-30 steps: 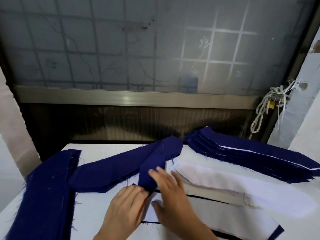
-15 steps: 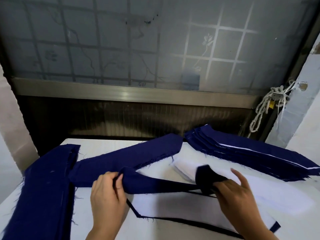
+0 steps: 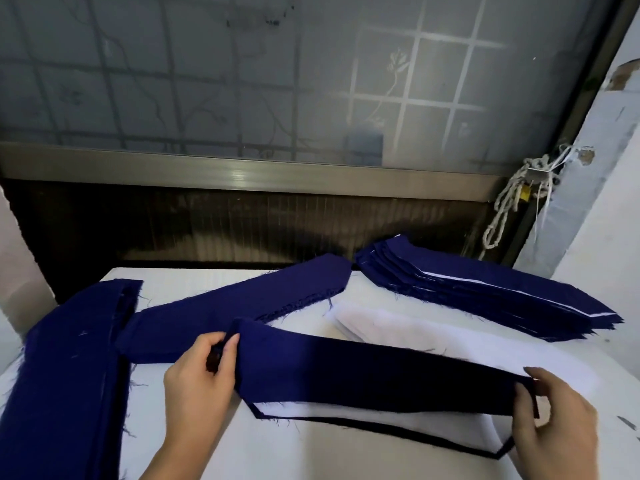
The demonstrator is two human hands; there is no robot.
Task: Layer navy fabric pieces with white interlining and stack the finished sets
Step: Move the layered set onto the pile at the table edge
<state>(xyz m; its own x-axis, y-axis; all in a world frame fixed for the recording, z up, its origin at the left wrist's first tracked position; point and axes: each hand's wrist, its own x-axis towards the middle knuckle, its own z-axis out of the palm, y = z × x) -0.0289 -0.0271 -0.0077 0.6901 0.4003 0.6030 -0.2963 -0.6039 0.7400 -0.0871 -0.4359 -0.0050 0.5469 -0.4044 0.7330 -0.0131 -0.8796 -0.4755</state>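
Two hands hold one long navy fabric strip (image 3: 363, 372) by its ends, stretched just above the white table (image 3: 225, 452).

Left hand (image 3: 199, 374): thumb and fingers pinch the strip's left end, with the cloth folded over the fingertips.
Right hand (image 3: 554, 420): fingers curl round the right end.

Position: the strip hangs near the front middle of the table. It sits directly over a flat white interlining piece (image 3: 381, 415), which lies on another navy piece showing only as a dark outline along the near side.

Axis: the long axis runs left to right, with the right end lower in frame and nearer the person. The broad face tilts toward the camera. The outline beneath runs much the same way and has angled ends.

Handling (judged): soft, light woven cloth that is limp and bows where unsupported. The raw edges look frayed and would shed threads if rubbed. An end-to-end hold suits it, since tension keeps it flat enough to match the edges. The interlining looks thin and likely to shift if cloth drags across it, so the strip is better lowered than slid.

Also present:
- a heap of navy pieces (image 3: 69, 375) at the left edge
- a diagonal navy pile (image 3: 242, 306) behind the left hand
- loose white interlining sheets (image 3: 398, 327) beyond the strip
- a finished stack (image 3: 485, 292) at rear right, with white slivers between its layers
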